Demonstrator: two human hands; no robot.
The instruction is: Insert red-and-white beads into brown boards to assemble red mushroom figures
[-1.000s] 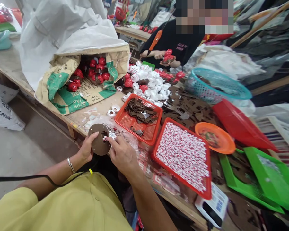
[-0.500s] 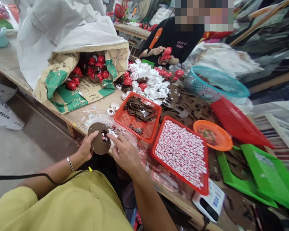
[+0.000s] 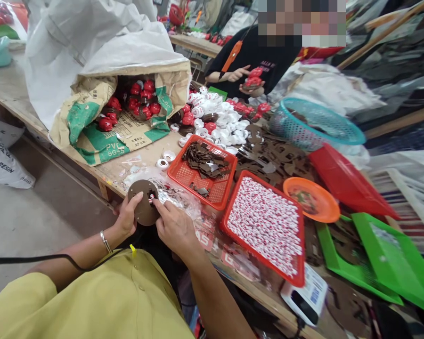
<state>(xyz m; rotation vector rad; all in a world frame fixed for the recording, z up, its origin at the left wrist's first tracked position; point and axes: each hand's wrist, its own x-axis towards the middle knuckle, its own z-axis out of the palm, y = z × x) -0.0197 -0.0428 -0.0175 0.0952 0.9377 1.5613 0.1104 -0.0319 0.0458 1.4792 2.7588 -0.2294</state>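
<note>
My left hand (image 3: 126,218) grips a round brown disc (image 3: 143,202) by its left edge, just in front of the table's near edge. My right hand (image 3: 173,226) has its fingers pinched together and pressed on a small red-and-white piece (image 3: 151,196) at the disc's middle. A clear plastic bag of small parts (image 3: 178,197) lies right behind my right hand. To the right stand a red basket of brown flat pieces (image 3: 201,172) and a red tray of small red-and-white pieces (image 3: 265,223).
An open paper sack (image 3: 123,113) spills red and brown parts at the back left. White rings (image 3: 217,115) are heaped mid-table. A person in black (image 3: 254,61) across the table holds a red part. A teal basket (image 3: 314,125), orange dish (image 3: 311,197) and green trays (image 3: 385,256) lie right.
My right hand has slid left onto the disc and its fingertips now press the small piece at the middle. The person across has shifted the red part in their hands.
</note>
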